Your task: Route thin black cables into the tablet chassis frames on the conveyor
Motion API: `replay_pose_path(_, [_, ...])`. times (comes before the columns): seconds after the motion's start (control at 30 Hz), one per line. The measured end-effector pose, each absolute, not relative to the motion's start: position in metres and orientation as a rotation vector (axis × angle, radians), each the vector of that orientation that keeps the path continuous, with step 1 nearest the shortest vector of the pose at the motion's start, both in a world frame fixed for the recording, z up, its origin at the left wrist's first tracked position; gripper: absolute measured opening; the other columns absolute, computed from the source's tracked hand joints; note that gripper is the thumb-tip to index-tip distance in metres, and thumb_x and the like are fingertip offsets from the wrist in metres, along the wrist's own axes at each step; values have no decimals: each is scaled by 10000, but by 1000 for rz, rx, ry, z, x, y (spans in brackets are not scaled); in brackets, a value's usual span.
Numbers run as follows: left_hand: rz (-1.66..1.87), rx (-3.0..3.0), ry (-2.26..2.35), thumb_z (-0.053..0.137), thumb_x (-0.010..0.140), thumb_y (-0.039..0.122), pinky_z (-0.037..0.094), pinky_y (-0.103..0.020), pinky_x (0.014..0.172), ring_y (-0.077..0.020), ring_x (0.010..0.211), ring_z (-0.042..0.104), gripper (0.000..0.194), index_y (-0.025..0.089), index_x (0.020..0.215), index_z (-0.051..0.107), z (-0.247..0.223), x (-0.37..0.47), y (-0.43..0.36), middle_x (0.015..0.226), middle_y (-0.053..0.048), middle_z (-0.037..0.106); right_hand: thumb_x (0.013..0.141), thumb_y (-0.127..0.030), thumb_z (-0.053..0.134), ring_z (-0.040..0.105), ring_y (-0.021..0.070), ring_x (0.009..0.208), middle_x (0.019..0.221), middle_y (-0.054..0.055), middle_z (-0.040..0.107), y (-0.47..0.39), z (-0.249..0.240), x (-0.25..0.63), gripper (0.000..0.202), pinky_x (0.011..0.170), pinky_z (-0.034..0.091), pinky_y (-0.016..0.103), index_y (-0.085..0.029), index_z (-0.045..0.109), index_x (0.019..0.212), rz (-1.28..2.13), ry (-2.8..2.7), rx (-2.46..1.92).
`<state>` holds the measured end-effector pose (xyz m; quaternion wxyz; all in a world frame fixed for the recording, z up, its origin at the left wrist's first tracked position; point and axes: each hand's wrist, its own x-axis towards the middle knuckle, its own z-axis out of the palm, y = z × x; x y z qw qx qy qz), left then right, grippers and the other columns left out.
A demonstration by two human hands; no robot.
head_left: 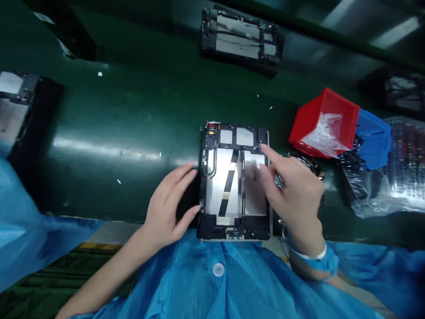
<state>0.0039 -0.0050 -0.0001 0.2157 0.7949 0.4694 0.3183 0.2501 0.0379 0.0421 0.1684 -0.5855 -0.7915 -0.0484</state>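
Note:
An opened tablet [254, 186] lies at the front edge of the bench, its silvery battery cells, black frame and ribbon cables exposed. A dark flex cable [228, 188] runs at a slant over the left cell. My left hand [169, 204] rests by the tablet's left side with fingers apart, the thumb tip at its edge. Over the right side is my right hand [292, 190], its index finger stretched to the upper right part of the tablet and its thumb apart below. Slight blur covers the right fingertips, and I see nothing held in them.
To the right stand a red bin [323, 122] with clear plastic film and a blue bin [373, 137] with dark parts. Beside them lies a clear plastic tray [408, 164]. More opened devices stack [241, 37] at the back. Small white scraps dot the green bench [109, 115].

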Motion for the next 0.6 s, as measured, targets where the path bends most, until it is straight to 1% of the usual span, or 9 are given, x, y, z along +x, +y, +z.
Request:
replay_pose_path(0.1, [796,1991,1552,468,952,313,378,-561,1048,-332,1341,407,511,225,1445,368,-5,18,-31,1461,-167,421,928,-422,497,482,148,496,540,-1,557,16,35,270,435,504,325,277,-122,671,1190,-3,-2027,-2016])
replay_pose_path(0.17, [736,1965,1545,486,945,343,353,-607,1055,-353,1375,350,527,246,1449,365,-6,28,-43,1491,-166,382,891,-491,522,465,136,456,500,-26,518,6,30,278,471,480,313,264,-146,688,1165,268,-1973,-2094])
replay_pose_path(0.23, [753,1888,1495,507,936,376,375,-601,1057,-348,1383,346,562,266,1463,347,-3,34,-49,1495,-154,382,867,-502,544,458,122,458,496,-51,484,2,30,280,484,488,347,248,-166,674,1191,549,-1856,-2057])
replay_pose_path(0.3, [799,1731,1449,510,937,378,442,-551,1032,-326,1357,407,565,287,1470,347,2,34,-51,1477,-137,421,856,-474,559,443,112,480,510,-66,456,6,34,277,507,510,387,241,-155,638,1243,746,-1698,-1968])
replay_pose_path(0.37, [901,1499,1390,506,939,345,525,-479,966,-297,1275,521,537,326,1459,372,9,27,-47,1428,-103,503,850,-441,565,427,106,495,520,-76,434,17,43,271,531,528,407,239,-141,602,1287,913,-1605,-1823])
replay_pose_path(0.4, [976,1358,1368,532,922,329,562,-439,918,-282,1207,585,529,354,1436,407,14,22,-42,1379,-75,560,853,-428,560,429,105,500,524,-79,433,23,48,267,536,534,411,239,-141,586,1305,981,-1588,-1737])
replay_pose_path(0.47, [1145,1057,1367,635,836,291,611,-360,807,-256,1054,674,506,396,1322,541,26,9,-24,1251,-12,658,878,-404,525,452,103,510,537,-77,463,37,55,258,520,546,414,240,-153,561,1332,1070,-1596,-1571])
replay_pose_path(0.53, [1292,804,1407,725,706,217,618,-278,699,-221,898,707,434,337,1121,686,41,-4,6,1110,12,715,896,-373,500,478,102,523,573,-64,521,48,58,252,488,558,418,243,-162,561,1332,1046,-1640,-1464])
replay_pose_path(0.6, [1436,660,1428,727,625,132,596,-217,645,-170,774,686,295,219,907,726,53,-18,48,954,4,733,883,-343,524,490,103,539,613,-43,572,54,54,250,443,577,426,251,-158,609,1276,922,-1702,-1441])
